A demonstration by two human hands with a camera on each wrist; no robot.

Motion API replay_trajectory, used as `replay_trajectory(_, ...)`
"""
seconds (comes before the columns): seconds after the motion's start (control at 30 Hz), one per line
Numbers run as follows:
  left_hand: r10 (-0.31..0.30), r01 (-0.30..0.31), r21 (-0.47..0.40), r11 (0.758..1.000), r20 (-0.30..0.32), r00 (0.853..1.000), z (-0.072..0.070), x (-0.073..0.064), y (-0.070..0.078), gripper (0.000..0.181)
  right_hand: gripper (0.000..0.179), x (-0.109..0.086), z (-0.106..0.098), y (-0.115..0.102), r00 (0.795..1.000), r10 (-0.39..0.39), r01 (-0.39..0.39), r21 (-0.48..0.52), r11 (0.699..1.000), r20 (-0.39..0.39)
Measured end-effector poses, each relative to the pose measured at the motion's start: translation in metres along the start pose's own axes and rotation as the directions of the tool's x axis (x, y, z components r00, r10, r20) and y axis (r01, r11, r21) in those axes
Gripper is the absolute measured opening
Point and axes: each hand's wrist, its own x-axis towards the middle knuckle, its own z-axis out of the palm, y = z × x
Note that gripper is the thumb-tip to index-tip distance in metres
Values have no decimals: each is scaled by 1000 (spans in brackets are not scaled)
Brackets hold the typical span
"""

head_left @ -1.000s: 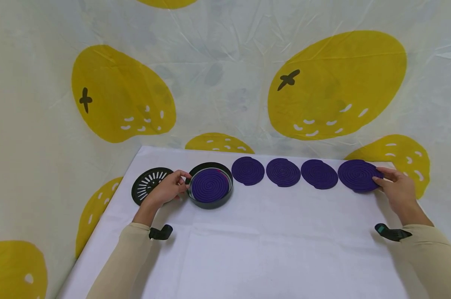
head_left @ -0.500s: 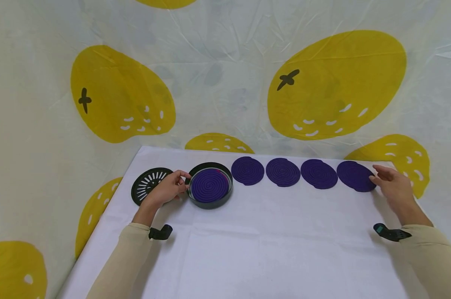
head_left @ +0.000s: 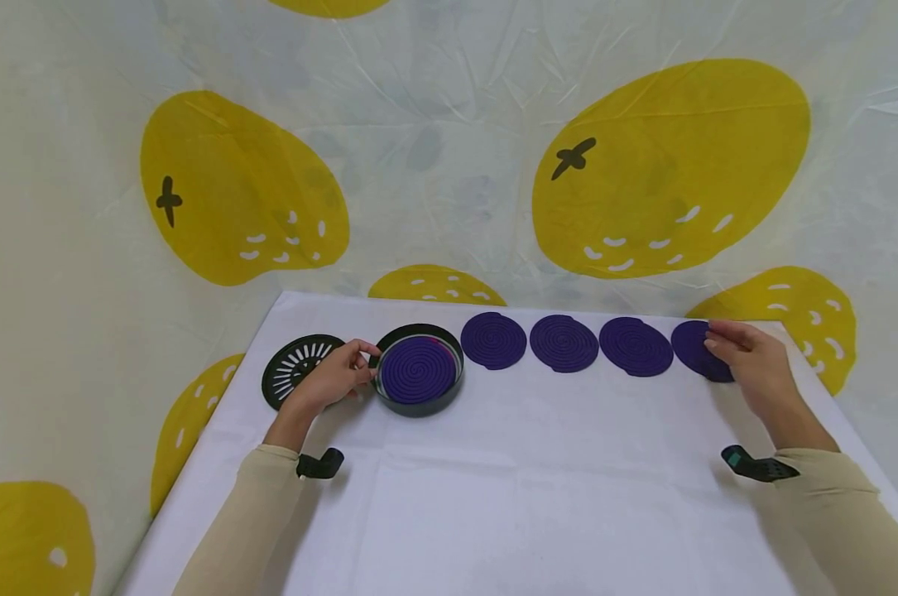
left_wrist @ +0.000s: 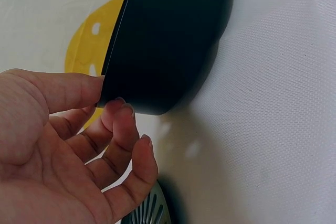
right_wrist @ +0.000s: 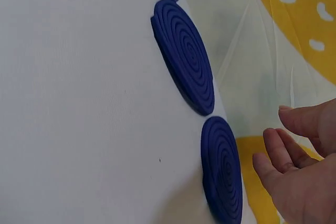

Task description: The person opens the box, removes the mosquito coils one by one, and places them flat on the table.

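Note:
My left hand [head_left: 337,372] pinches the rim of a round dark tin [head_left: 419,409] between thumb and fingers; the left wrist view has the thumb right at the rim of the tin's wall [left_wrist: 163,40]. Inside the tin lies a purple spiral mosquito coil [head_left: 419,369], with a light, partly red layer edging out beneath it. My right hand [head_left: 754,364], holding nothing, hovers at the rightmost purple coil [head_left: 690,348] and covers part of it in the head view. In the right wrist view its relaxed fingers stand apart from that coil [right_wrist: 223,171].
Three more purple coils [head_left: 493,340] lie in a row along the table's back edge, right of the tin. A dark slotted lid [head_left: 285,372] lies left of the tin, partly behind my left hand. A cloth with yellow fruit prints [head_left: 434,165] hangs behind the white table [head_left: 538,513].
My right hand has let go of the rightmost coil, which came down flat at the row's end, and has since moved left over it. The left hand stays at the tin's rim.

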Motion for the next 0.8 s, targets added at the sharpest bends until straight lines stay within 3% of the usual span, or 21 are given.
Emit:
replay_trajectory(0.13,6,-6,2,1000,2,1000,0,0,0,36,25,-3,7,-6,996,-82,76,155,985,36)
replay_trajectory(0.27,4,-4,3,1000,1,1000,0,-1,1,36,25,-5,15,-14,992,-109,94,209,973,61)
replay_trajectory(0.37,2,-2,3,1000,-1,1000,1,-2,1,36,28,-8,20,-21,992,-106,94,166,982,68)
replay_trajectory(0.6,8,-8,9,1000,-8,1000,0,0,-1,36,57,-12,36,-37,989,-104,100,50,994,104)
replay_trajectory(0.8,8,-8,8,1000,-7,1000,0,0,-1,36,54,-14,52,-45,977,-143,126,115,985,156)
